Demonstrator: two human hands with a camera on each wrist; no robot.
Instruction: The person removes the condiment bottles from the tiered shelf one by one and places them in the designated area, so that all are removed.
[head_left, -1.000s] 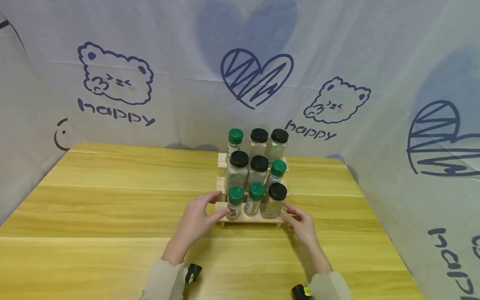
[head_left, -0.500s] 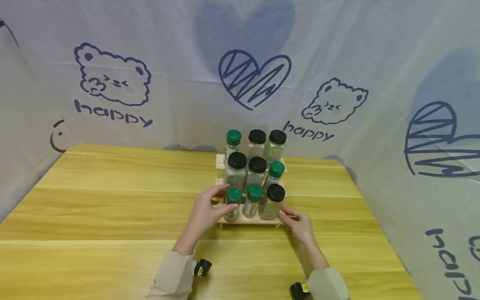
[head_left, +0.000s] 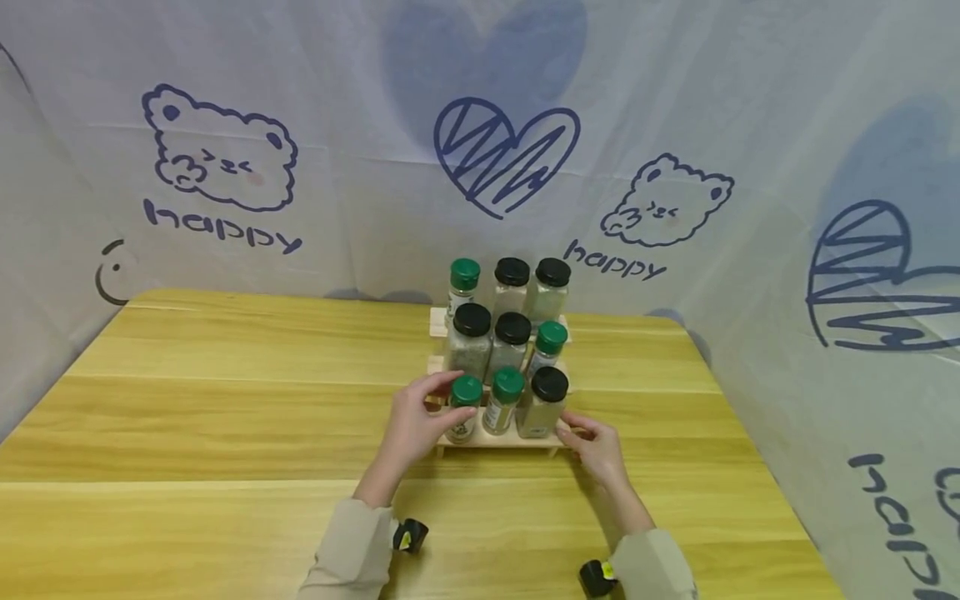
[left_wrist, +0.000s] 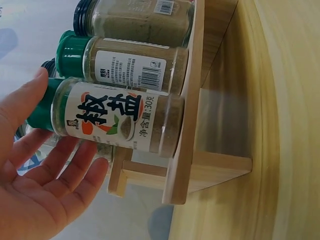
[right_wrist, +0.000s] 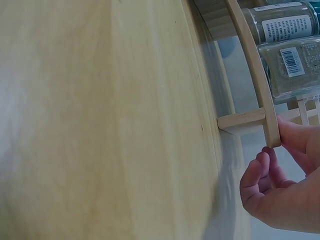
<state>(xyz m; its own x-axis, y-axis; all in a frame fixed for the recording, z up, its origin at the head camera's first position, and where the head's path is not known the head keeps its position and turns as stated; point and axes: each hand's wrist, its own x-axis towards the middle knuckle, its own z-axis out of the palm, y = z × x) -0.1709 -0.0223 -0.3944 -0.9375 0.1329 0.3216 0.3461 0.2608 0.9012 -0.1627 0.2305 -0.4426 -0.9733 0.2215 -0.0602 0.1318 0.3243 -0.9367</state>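
At the left, a bear face and the word "happy" are drawn on a pale cloth (head_left: 352,242), and a yellow wooden table (head_left: 225,400) is set in front of it. The left hand (head_left: 408,423) is curved round the near left jar (left_wrist: 117,117), with the thumb by the near side of its green cap and the pointing finger bent behind it. How hard the jar is being held is not easy to tell, as some fingers are partly hidden. The jar is held upright on the lowest step of a small wooden rack (head_left: 495,440).

To its right, on the same step, are placed a green-topped jar (head_left: 500,414) and a square jar (head_left: 538,417) with a black lid. On the middle step, from left to right, a big black-lidded jar (head_left: 468,352), a smaller black-lidded jar (head_left: 507,357) and a slim green-topped jar (head_left: 544,354) are lined up. On the far step, a small green-topped jar (head_left: 462,292) is followed by two jars with black lids.

At the right, the near right end of the rack is pinched by the right hand (head_left: 600,450), thumb above and fingertips below.
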